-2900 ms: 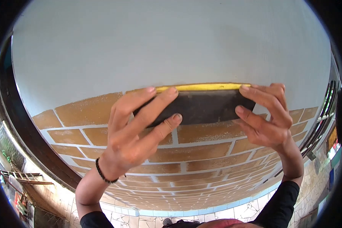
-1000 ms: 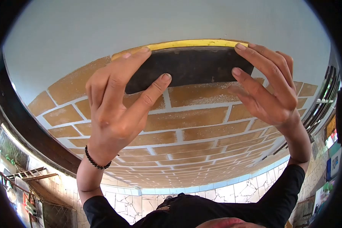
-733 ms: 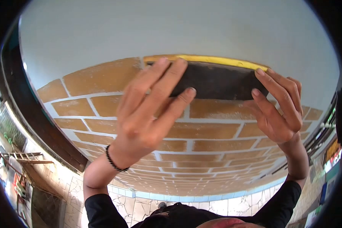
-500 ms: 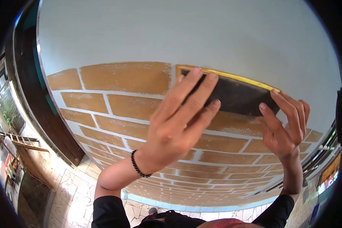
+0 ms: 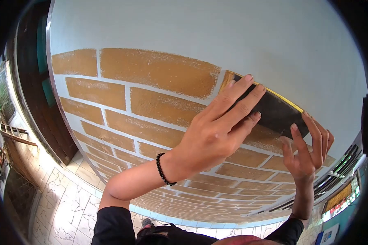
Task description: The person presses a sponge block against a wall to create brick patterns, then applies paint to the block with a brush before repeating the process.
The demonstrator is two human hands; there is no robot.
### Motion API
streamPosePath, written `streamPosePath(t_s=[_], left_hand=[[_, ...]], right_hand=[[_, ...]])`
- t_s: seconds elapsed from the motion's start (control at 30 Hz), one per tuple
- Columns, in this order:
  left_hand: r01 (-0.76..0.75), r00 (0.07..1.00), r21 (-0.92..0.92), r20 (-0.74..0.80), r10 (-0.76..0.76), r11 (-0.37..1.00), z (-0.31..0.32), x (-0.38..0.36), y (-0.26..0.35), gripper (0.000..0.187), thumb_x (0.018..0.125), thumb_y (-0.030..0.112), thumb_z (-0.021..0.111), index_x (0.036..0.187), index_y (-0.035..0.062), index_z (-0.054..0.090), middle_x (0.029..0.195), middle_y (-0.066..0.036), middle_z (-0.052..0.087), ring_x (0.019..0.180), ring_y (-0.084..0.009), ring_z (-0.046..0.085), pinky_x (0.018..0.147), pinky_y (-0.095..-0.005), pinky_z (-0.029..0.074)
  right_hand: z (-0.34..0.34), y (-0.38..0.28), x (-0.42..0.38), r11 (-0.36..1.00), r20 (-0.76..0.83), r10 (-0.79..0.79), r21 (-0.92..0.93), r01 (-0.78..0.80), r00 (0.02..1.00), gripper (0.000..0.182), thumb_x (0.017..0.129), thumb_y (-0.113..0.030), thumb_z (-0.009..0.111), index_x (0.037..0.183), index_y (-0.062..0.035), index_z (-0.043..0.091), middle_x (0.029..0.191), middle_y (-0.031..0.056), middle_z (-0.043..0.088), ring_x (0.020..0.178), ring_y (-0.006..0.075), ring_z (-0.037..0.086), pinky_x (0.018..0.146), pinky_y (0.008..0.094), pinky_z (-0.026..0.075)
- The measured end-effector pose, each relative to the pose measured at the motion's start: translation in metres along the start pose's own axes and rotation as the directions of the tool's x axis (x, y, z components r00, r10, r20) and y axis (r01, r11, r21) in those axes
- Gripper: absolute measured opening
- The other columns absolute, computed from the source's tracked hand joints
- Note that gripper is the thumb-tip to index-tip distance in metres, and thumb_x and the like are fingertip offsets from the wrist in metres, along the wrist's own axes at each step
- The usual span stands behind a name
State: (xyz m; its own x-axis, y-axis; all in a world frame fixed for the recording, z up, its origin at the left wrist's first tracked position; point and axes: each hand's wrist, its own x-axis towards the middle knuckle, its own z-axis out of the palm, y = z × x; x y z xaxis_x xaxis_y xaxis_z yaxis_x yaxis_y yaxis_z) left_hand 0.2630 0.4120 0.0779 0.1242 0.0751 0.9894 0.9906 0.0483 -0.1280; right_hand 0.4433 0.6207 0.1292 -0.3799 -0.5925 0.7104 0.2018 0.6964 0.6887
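Observation:
A flat dark rectangular block (image 5: 276, 112) with a thin yellow upper edge lies tilted against the wall, down toward the right. My left hand (image 5: 218, 132), wearing a black beaded bracelet (image 5: 161, 168), rests on its left part with fingers spread and stretched out. Two fingertips reach the upper edge. At the block's right end is my right hand (image 5: 306, 153), its thumb on the dark face and its fingers over the corner. The side facing the wall is hidden. A wet-looking brown strip shows at the block's left end.
Brown painted bricks (image 5: 161, 71) with pale joints cover the wall's lower part, below plain pale wall (image 5: 192, 24). A dark door (image 5: 32, 81) stands left. Cracked-pattern tiles (image 5: 65, 212) form the floor. Long dark rods (image 5: 335, 175) lean at the right.
The view has shifted, with the painted bricks and the block's left end further right in the picture. The yellow edge looks thinner. Both hands stay on the block.

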Motion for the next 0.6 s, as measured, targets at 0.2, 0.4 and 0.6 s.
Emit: streamPosePath(t_s=[0.2,0.4,0.6], left_hand=[[-0.033,0.998,-0.044,-0.048,0.031,0.998,0.003,-0.003,-0.006,0.019,0.082,0.001,0.075,0.1,0.0015,0.081,0.141,-0.013,0.065,0.14,-0.0358,0.054,0.111,-0.0488,0.056],[-0.064,0.992,0.012,-0.104,0.065,0.998,0.006,-0.004,0.004,0.016,0.091,0.005,0.067,0.095,-0.0094,0.072,0.139,-0.023,0.063,0.141,-0.0415,0.052,0.116,-0.0498,0.048],[-0.02,0.999,0.034,0.046,0.019,0.999,0.012,-0.014,0.008,0.029,0.091,0.018,0.061,0.116,0.0048,0.069,0.158,-0.022,0.047,0.154,-0.0393,0.037,0.129,-0.0475,0.03]], right_hand=[[-0.003,-0.006,0.003,1.0,0.0,0.019,-0.023,-0.019,1.0,0.035,0.085,-0.029,0.086,0.117,-0.0159,0.078,0.13,0.013,0.074,0.118,0.0309,0.068,0.094,0.0438,0.044],[-0.007,-0.011,0.006,0.998,0.019,0.057,-0.022,-0.057,0.998,0.039,0.084,-0.02,0.086,0.121,-0.0155,0.075,0.133,0.0155,0.072,0.117,0.0331,0.069,0.097,0.0444,0.045],[-0.002,-0.024,0.006,0.995,0.012,0.091,-0.046,-0.09,0.996,0.039,0.081,-0.008,0.084,0.119,-0.0133,0.076,0.134,0.0158,0.071,0.118,0.0333,0.069,0.099,0.0441,0.046]])
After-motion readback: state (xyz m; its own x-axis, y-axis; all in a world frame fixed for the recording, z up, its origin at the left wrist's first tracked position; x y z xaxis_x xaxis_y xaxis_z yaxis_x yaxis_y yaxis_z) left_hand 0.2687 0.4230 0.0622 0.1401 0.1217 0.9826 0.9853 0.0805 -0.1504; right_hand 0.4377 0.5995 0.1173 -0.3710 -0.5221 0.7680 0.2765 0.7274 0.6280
